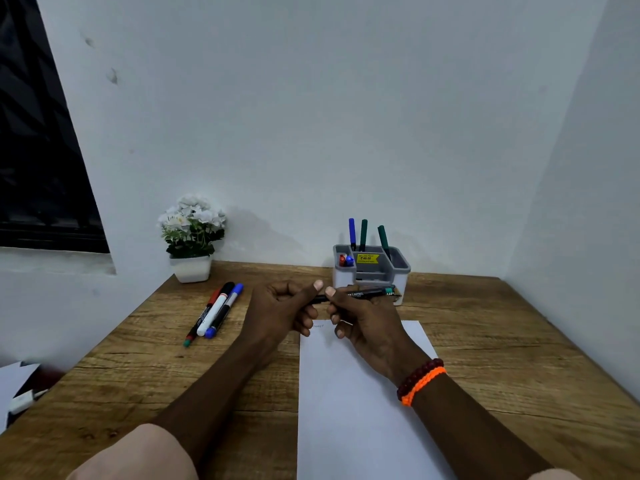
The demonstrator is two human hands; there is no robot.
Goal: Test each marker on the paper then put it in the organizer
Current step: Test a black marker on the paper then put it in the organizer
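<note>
A black marker with a green end lies level between both hands above the top of the white paper. My right hand grips its barrel. My left hand pinches its left end, where the cap sits. The grey and white organizer stands behind, at the wall, with a blue and two green markers upright in it and small red and blue items in a side slot. A few markers lie side by side on the table to the left. Faint scribbles mark the paper's top edge.
A white pot of white flowers stands at the back left by the wall. The wooden table meets walls at the back and right. Papers and a small white object lie beyond the table's left edge.
</note>
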